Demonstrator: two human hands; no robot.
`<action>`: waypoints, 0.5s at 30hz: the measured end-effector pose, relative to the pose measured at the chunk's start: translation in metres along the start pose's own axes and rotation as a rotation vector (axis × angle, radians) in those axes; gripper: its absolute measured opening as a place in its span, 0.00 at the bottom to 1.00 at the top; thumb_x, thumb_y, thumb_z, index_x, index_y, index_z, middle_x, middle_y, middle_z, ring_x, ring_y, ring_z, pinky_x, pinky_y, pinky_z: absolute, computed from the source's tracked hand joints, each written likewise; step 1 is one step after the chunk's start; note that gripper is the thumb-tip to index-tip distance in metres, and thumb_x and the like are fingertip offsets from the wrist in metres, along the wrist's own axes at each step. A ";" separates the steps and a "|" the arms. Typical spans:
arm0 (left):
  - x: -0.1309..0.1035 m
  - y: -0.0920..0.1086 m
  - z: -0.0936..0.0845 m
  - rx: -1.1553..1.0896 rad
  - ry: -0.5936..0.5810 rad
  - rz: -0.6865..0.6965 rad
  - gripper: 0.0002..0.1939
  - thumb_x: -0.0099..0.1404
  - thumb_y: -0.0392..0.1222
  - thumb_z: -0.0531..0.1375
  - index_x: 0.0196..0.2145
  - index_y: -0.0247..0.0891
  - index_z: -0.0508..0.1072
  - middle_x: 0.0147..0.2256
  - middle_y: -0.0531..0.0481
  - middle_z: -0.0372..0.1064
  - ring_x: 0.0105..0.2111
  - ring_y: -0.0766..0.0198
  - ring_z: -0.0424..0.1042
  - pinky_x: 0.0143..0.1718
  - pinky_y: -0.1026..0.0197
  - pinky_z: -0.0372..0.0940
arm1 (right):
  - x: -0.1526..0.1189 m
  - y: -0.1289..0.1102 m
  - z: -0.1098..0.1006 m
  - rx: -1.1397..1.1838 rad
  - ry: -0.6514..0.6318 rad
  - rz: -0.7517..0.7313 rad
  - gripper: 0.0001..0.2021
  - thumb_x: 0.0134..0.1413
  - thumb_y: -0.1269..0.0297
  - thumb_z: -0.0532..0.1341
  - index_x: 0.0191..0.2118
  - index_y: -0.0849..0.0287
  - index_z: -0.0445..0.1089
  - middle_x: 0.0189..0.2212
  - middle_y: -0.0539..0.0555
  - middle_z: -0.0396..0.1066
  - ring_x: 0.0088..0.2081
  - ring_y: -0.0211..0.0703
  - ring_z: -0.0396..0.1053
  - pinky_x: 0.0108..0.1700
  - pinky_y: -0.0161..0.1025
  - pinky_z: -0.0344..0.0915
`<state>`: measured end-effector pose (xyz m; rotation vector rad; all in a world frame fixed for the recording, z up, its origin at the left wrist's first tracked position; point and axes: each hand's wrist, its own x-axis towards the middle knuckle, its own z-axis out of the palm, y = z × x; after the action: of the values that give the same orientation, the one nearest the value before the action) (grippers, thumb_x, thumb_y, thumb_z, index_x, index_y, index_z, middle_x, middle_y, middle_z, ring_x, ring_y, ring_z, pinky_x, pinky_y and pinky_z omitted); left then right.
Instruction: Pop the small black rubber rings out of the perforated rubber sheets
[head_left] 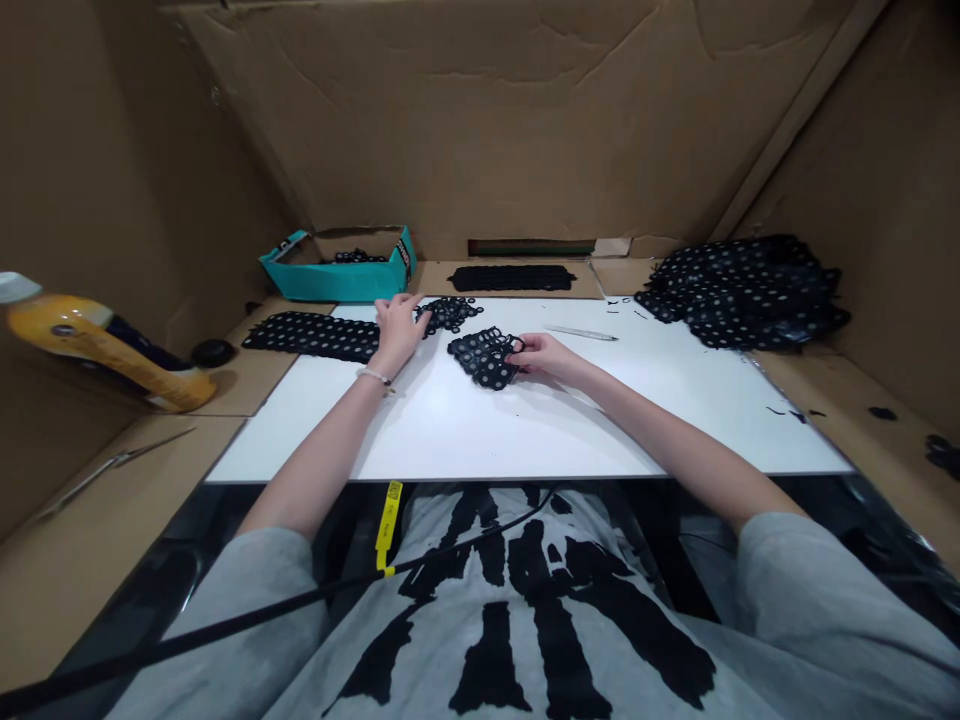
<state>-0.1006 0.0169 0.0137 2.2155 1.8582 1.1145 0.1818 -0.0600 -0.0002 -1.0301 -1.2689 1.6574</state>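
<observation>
My right hand point(541, 356) pinches the right corner of a small black piece with pale dots and looped edges point(484, 358), at the middle of the white board point(480, 440). To its left, my left hand point(400, 328) has its fingers spread at a heap of small black rings point(450, 313). A long black dotted strip point(319, 335) lies flat beside that hand, its right end near the wrist. A white pen-like tool point(581, 332) rests behind my right hand.
A teal box point(337, 280) with black pieces stands at the back left. Behind the board lies a black stack point(512, 277). Black dotted material point(750, 290) is piled at the right. A yellow bottle point(105, 350) and tweezers point(116, 462) are at the left. Cardboard walls surround the board.
</observation>
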 end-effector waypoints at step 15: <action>-0.043 0.066 0.005 -0.270 -0.557 0.476 0.14 0.60 0.55 0.66 0.32 0.41 0.78 0.33 0.47 0.78 0.39 0.53 0.70 0.42 0.54 0.62 | 0.004 0.007 0.006 -0.011 -0.024 -0.040 0.12 0.40 0.72 0.69 0.33 0.60 0.69 0.24 0.47 0.71 0.25 0.36 0.69 0.28 0.33 0.68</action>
<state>-0.0432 -0.0374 0.0199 2.5106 0.9415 0.6238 0.1739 -0.0600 -0.0068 -0.9883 -1.3077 1.6385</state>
